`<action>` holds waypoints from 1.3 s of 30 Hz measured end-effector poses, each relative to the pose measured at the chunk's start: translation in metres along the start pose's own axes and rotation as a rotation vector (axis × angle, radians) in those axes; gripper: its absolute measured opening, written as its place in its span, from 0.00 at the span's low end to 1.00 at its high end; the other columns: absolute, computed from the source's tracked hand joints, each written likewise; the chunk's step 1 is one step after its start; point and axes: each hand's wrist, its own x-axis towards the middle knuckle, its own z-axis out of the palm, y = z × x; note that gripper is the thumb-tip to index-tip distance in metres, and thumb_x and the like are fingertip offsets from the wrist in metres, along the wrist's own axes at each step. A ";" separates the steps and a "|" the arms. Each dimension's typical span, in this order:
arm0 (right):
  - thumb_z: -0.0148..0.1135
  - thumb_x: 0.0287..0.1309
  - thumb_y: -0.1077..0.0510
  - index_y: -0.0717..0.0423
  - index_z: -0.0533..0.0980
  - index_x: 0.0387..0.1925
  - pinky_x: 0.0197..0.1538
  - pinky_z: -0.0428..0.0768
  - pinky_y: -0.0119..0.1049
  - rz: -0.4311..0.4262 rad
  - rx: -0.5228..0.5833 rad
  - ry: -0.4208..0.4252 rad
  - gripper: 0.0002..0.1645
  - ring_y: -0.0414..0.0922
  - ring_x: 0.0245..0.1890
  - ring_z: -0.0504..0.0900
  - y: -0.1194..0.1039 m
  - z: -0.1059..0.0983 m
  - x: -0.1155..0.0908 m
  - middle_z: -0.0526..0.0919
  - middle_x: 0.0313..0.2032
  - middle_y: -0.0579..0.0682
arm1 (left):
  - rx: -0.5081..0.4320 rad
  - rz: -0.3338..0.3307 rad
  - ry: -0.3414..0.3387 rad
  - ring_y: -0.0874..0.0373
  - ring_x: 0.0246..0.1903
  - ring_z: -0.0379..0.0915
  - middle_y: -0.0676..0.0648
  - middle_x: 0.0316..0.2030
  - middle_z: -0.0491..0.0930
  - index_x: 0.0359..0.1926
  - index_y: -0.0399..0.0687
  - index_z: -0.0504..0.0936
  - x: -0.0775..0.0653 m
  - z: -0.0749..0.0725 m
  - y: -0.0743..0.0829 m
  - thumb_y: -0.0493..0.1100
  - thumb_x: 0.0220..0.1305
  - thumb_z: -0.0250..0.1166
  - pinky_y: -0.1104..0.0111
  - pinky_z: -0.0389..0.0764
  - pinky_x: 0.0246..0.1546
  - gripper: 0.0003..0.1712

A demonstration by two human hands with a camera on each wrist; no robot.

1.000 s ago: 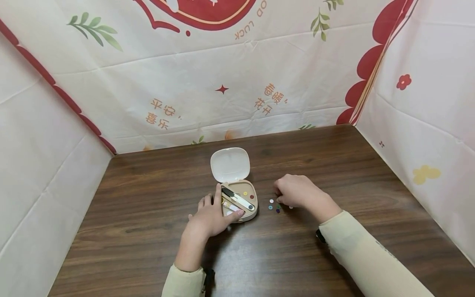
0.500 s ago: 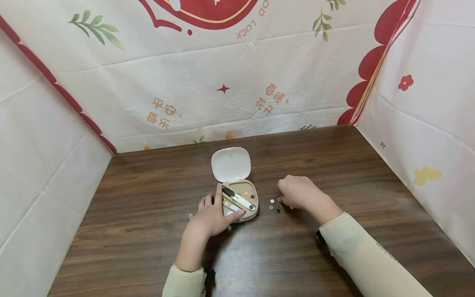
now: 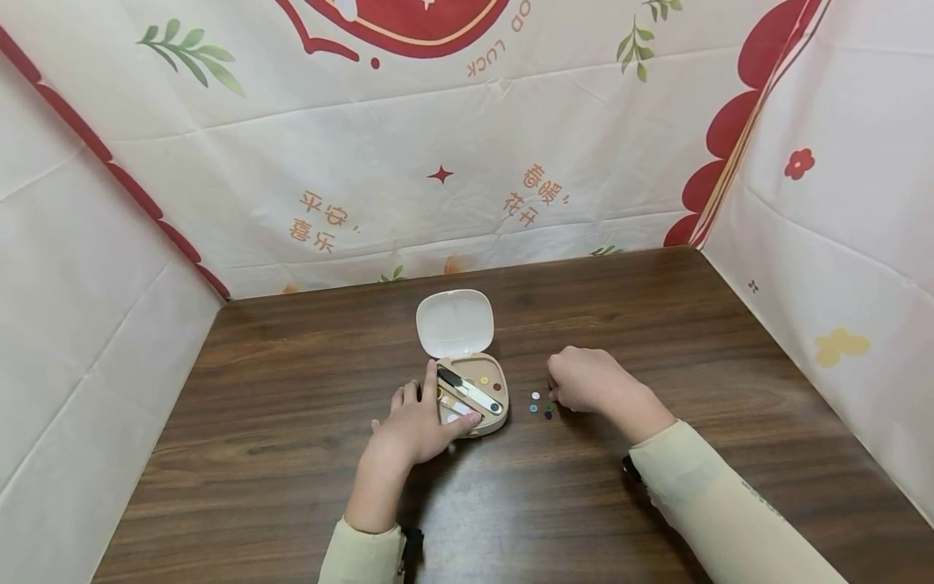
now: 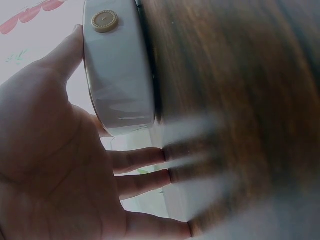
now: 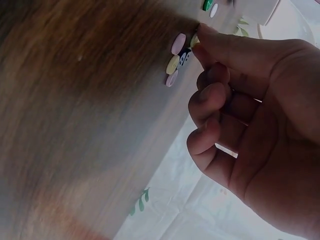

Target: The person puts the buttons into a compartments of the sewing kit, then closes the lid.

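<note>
My left hand rests against an open sewing kit box, index finger along its left side and thumb on its front rim. In the left wrist view the other fingers reach straight to the table beside the box's white wall. Thread snips, a yellow button and a red button lie inside. Right of the box, my right hand is low over the table, thumb and index finger pinching a yellow-green button. Its other fingers are curled. Close by lie a pink button and a pale yellow button.
Between box and right hand lie a white button, a light blue button, a green button and a dark button. The white lid stands raised behind the box. Printed cloth walls the table at back and sides.
My right hand has shifted slightly to the right, and a pale button below it in the head view is now hidden. The left hand and the box have stayed in place.
</note>
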 end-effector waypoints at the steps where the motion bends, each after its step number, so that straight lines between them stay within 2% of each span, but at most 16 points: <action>1: 0.74 0.65 0.55 0.47 0.79 0.21 0.31 0.78 0.42 -0.001 0.001 -0.001 0.17 0.41 0.23 0.76 0.000 0.000 0.000 0.81 0.24 0.43 | 0.000 0.000 0.001 0.35 0.82 0.50 0.32 0.81 0.57 0.88 0.59 0.37 0.000 0.000 0.000 0.81 0.65 0.59 0.19 0.58 0.67 0.66; 8: 0.73 0.64 0.57 0.47 0.81 0.23 0.32 0.80 0.42 -0.008 0.021 0.005 0.14 0.40 0.24 0.77 0.003 0.002 0.001 0.82 0.25 0.42 | -0.004 0.001 0.001 0.35 0.82 0.50 0.32 0.81 0.57 0.88 0.58 0.37 -0.001 -0.001 0.001 0.81 0.65 0.60 0.19 0.58 0.67 0.66; 16: 0.73 0.67 0.53 0.46 0.80 0.22 0.31 0.80 0.41 0.037 0.071 -0.015 0.16 0.39 0.19 0.78 0.006 0.002 0.000 0.80 0.16 0.39 | -0.020 -0.005 -0.003 0.34 0.83 0.50 0.32 0.82 0.56 0.88 0.59 0.37 -0.002 -0.002 0.001 0.81 0.65 0.60 0.19 0.57 0.67 0.66; 25: 0.72 0.68 0.55 0.47 0.80 0.22 0.32 0.80 0.40 0.027 0.094 -0.023 0.16 0.39 0.19 0.78 0.007 0.004 -0.001 0.80 0.15 0.40 | -0.016 -0.003 -0.001 0.34 0.83 0.50 0.32 0.82 0.56 0.88 0.59 0.36 -0.002 0.000 0.001 0.81 0.65 0.60 0.19 0.57 0.67 0.66; 39: 0.65 0.72 0.58 0.46 0.76 0.22 0.31 0.72 0.37 -0.011 0.135 -0.056 0.19 0.38 0.19 0.78 0.008 -0.004 -0.003 0.80 0.16 0.41 | -0.017 -0.003 0.001 0.34 0.83 0.50 0.32 0.82 0.56 0.88 0.59 0.37 -0.002 0.000 0.001 0.81 0.65 0.60 0.19 0.57 0.67 0.66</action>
